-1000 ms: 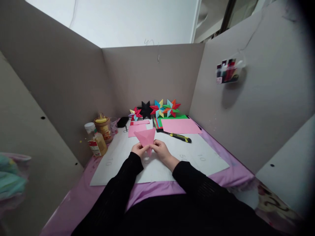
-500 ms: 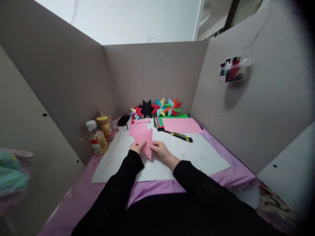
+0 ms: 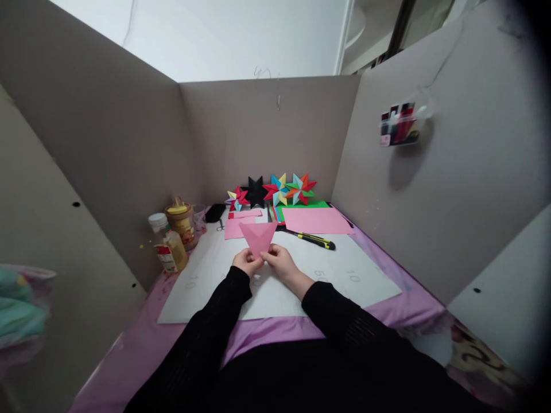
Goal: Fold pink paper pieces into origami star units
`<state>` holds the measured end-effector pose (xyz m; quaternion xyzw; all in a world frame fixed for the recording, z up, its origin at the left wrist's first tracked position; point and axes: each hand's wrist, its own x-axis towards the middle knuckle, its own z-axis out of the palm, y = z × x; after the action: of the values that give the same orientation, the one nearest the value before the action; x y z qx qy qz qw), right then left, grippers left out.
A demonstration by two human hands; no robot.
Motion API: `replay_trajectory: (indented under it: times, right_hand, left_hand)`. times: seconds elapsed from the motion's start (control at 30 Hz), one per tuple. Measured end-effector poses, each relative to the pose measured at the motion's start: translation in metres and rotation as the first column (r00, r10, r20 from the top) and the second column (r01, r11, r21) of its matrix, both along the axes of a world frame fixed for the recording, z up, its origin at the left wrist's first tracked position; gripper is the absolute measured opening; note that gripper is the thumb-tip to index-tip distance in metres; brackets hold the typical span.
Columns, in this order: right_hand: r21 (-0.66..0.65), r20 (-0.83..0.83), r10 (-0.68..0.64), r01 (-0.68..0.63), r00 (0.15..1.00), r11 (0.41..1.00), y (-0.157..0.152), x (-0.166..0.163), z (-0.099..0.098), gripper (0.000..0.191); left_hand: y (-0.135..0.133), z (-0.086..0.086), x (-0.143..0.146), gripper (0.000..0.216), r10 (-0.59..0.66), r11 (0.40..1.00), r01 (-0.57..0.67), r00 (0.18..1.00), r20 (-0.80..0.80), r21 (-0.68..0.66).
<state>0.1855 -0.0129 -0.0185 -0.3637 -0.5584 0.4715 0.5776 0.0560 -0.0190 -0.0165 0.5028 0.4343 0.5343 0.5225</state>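
Holding a folded pink paper triangle (image 3: pixel 258 237) by its lower point, the left hand (image 3: pixel 245 263) and the right hand (image 3: pixel 280 263) are brought close together, each closed on the paper in a fingertip pinch. The triangle is carried just beyond and above both hands, with its wide edge uppermost and its point turned down between the fingers. It appears to be lifted off the large white sheet printed with faint numbers (image 3: pixel 344 284), which is spread under the hands on the pink-covered tabletop (image 3: pixel 142 355).

Just beyond the left hand, flat pink paper pieces (image 3: pixel 235 228) are laid on the white sheet. Beyond the right hand and a little to its right, a yellow and black utility knife (image 3: pixel 313 240) is laid, and behind it a larger pink paper sheet (image 3: pixel 316 220) is set on a stack of coloured papers with green on top (image 3: pixel 307 204). Further beyond both hands, a row of folded paper stars in black, red, blue and yellow (image 3: pixel 275 190) is lined up against the grey cardboard back wall (image 3: pixel 267 132).

Well to the left of the left hand, a small bottle with a white cap and yellow liquid (image 3: pixel 167 250) is stood upright, with a brown jar with a yellow lid (image 3: pixel 181 222) just behind it. Both forearms are covered by black sleeves (image 3: pixel 215 321).
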Motion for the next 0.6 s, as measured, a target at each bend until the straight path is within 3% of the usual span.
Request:
replay_trajectory:
  times: [0.23, 0.4, 0.53, 0.6]
  right_hand:
    - [-0.158, -0.183, -0.112, 0.084, 0.977, 0.984, 0.009, 0.012, 0.008, 0.033]
    - [-0.12, -0.33, -0.186, 0.154, 0.925, 0.981, 0.026, 0.042, 0.021, 0.032]
    - [-0.127, -0.445, -0.28, 0.249, 0.851, 0.96, 0.032, 0.057, 0.023, 0.03]
    - [-0.106, -0.395, -0.249, 0.225, 0.884, 0.968, 0.027, 0.05, 0.02, 0.025]
  left_hand:
    - [-0.002, 0.0, -0.002, 0.046, -0.132, 0.991, 0.131, 0.989, -0.063, -0.009]
    - [-0.004, -0.001, -0.003, 0.045, -0.208, 0.978, 0.204, 0.974, -0.089, -0.049]
    - [-0.003, 0.0, -0.003, 0.046, -0.174, 0.984, 0.169, 0.98, -0.098, -0.06]
    - [-0.002, 0.002, -0.003, 0.048, -0.101, 0.994, 0.097, 0.992, -0.076, -0.047]
